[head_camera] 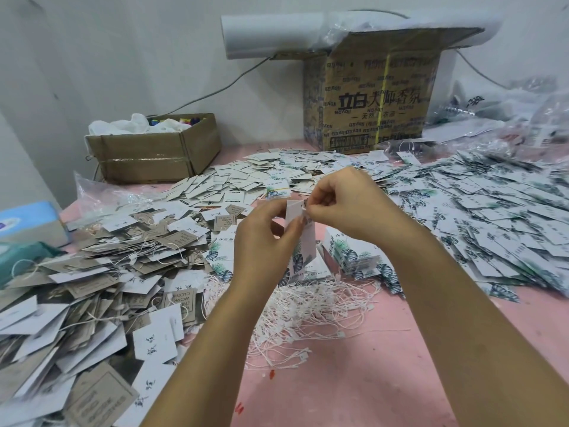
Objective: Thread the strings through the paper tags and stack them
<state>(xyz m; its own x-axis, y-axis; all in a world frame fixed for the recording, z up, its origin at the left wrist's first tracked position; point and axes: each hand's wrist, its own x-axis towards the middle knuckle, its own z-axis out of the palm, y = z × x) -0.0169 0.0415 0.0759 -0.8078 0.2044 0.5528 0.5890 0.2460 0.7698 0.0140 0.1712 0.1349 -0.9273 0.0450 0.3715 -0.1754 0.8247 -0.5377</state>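
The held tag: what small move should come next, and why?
Probably draw the right hand away to pull the string through: it pinches at the top edge of the tag, which the left hand holds upright. The string there is unclear.

Beyond the left grip (264, 238) and well off to its left, a low open brown cardboard box (154, 152) stands on the pink worktop (354, 380). It holds crumpled white material (135, 123) and small bright-coloured pieces (184, 121). Beyond the right grip (348, 208) stands a tall printed brown cardboard carton (372, 100) with its flaps open and a white roll (271, 35) lying behind its top. A grey cable (215, 90) runs down the white wall (107, 57). Far left of the left grip lie a pale blue tissue pack (27, 223) and, nearer the camera, a teal packet (21, 257). Clear plastic bags (508, 106) are heaped far right of the right grip.
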